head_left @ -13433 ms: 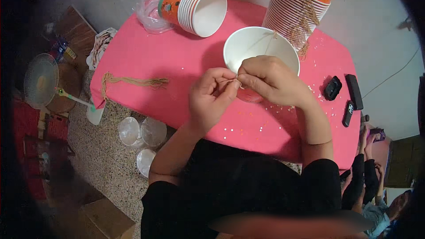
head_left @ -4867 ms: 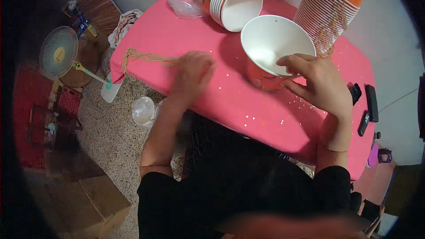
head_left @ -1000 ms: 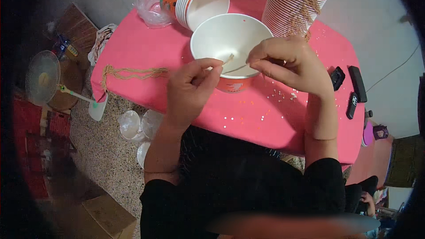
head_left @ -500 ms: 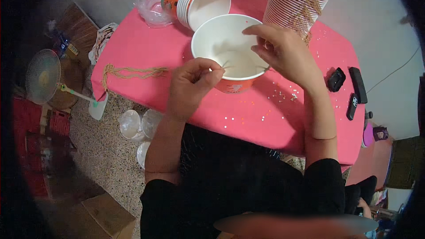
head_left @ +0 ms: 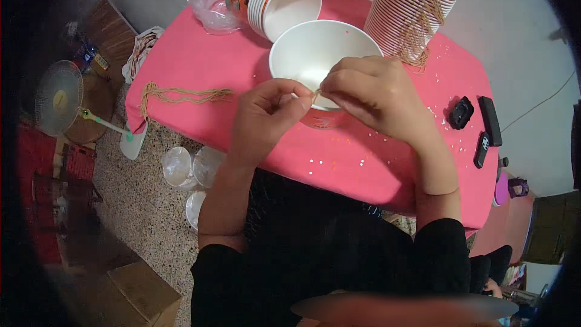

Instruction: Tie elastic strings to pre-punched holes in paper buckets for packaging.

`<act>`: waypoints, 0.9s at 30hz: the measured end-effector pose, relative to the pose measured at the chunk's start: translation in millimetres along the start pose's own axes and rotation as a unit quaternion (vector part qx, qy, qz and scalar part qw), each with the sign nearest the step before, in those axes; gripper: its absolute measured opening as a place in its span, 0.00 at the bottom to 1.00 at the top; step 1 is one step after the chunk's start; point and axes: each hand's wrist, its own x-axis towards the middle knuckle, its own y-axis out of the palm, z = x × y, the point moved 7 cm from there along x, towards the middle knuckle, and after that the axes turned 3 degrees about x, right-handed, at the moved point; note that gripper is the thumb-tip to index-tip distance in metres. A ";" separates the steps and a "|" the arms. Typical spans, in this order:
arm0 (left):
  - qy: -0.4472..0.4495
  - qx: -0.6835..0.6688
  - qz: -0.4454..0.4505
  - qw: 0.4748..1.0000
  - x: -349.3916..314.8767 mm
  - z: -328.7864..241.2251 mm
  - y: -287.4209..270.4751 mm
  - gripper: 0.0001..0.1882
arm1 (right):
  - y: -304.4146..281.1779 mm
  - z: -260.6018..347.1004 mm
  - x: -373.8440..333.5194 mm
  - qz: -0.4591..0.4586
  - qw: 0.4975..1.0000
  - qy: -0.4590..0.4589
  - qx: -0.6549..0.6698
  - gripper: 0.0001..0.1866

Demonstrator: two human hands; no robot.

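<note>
tubs (head_left: 278,5) lie nested beyond the tub (head_left: 308,48) the right hand (head_left: 376,94) partly blocks.

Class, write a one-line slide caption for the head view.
Left hand and right hand pinch a string at an open bucket on a pink table.

A plain grey wall (head_left: 514,42) fills the upper right of the frame, with 1 thin cable (head_left: 535,109) slanting across it. A pink-covered table (head_left: 193,66) stands across the centre, its outline bowed by the lens. At the left, a speckled floor (head_left: 145,206) runs down past what looks like a round fan (head_left: 59,98) to a cardboard box (head_left: 145,293) at the lower left. A dark, cabinet-like piece (head_left: 552,230) stands at the right edge. The table is well lit; the far left is dim.
</note>
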 end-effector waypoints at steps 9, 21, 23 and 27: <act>-0.012 0.022 -0.008 1.000 -9.7 0.5 0.8 0.03 | -16.0 -2.4 -2.5 0.037 0.997 0.026 0.055 0.04; -0.053 -0.078 -0.010 0.995 -17.0 23.7 6.7 0.03 | 13.2 -2.1 1.3 0.028 0.998 0.024 0.059 0.05; -0.059 -0.091 -0.005 0.994 -17.3 25.7 9.0 0.03 | 13.4 -1.2 1.2 0.027 0.997 0.023 0.061 0.05; 0.000 -0.092 -0.015 0.996 -14.4 20.6 15.4 0.03 | 16.2 -7.1 -0.2 0.016 0.990 0.048 0.133 0.03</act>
